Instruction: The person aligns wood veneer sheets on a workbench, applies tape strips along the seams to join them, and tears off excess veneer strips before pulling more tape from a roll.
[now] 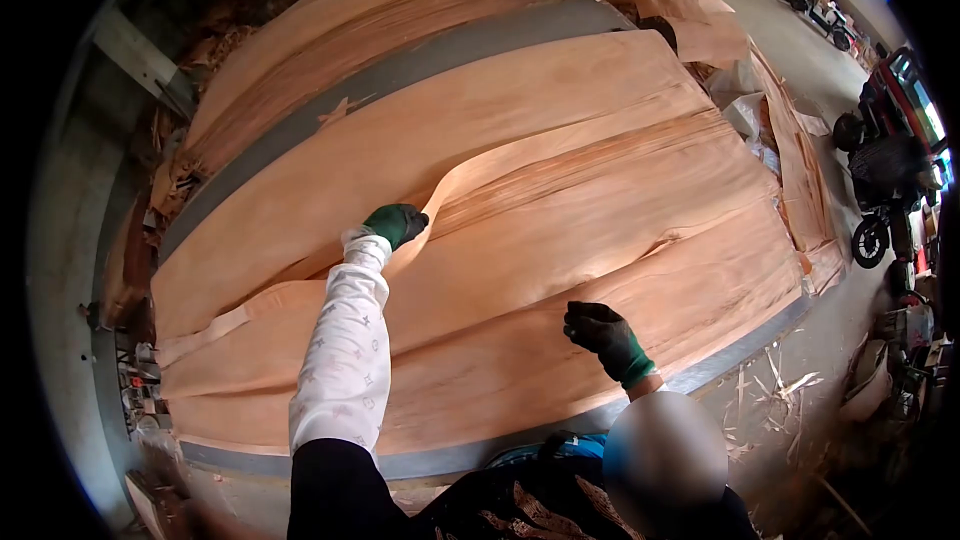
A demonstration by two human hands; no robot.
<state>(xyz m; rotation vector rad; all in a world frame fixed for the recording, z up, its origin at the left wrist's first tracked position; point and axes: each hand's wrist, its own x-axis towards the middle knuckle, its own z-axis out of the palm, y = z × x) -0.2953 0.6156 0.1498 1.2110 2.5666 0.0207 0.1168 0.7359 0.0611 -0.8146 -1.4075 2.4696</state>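
Note:
My left hand (397,226), in a green glove below a white patterned sleeve, is closed on the raised edge of a thin wood veneer sheet (480,168). The sheet curls up at the grip and runs to the right over a stack of veneer (600,155). Lower right, my right hand (603,336), in a dark glove with a green cuff, hovers over the near veneer sheets (480,380). Its fingers are curled, with nothing visible in them. Wavy edges and overlaps show across the near sheets.
Another veneer stack (370,25) lies beyond a grey strip of tabletop (430,40). Rolled veneer (690,15) stands at the far right corner. Wood scraps (780,385) litter the floor at right, near a parked vehicle (885,160). A wall is at left.

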